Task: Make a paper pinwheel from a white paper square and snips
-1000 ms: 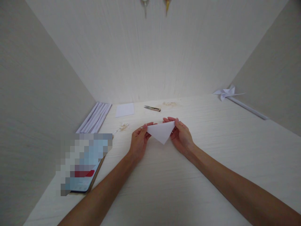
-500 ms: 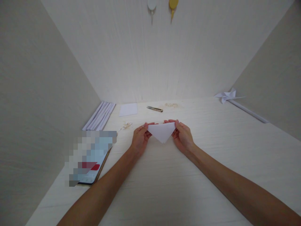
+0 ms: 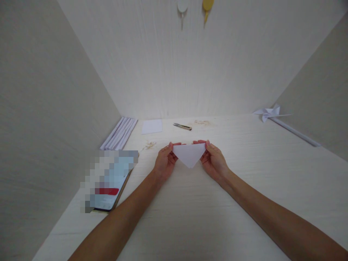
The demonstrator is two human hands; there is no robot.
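Note:
Between my hands is a white sheet of paper (image 3: 190,154) folded into a triangle, its long straight edge on the far side and its point towards me. My left hand (image 3: 165,160) pinches the left corner, thumb on top and fingers beneath. The right corner is gripped the same way by my right hand (image 3: 214,158). Beyond the paper lie thread snips (image 3: 182,126) with a tan handle. A flat white square of paper (image 3: 152,126) rests to their left.
Several rolled white paper tubes (image 3: 119,133) lie at the left wall, near a partly blurred phone (image 3: 115,185). A paper pinwheel (image 3: 270,113) on a paper stick leans by the right wall. Small thin yellowish bits (image 3: 149,145) are scattered on the table (image 3: 174,224).
The whole view has shifted slightly, so everything sits a little further right. Both hands keep their hold on the folded paper, whose shape looks nearly the same.

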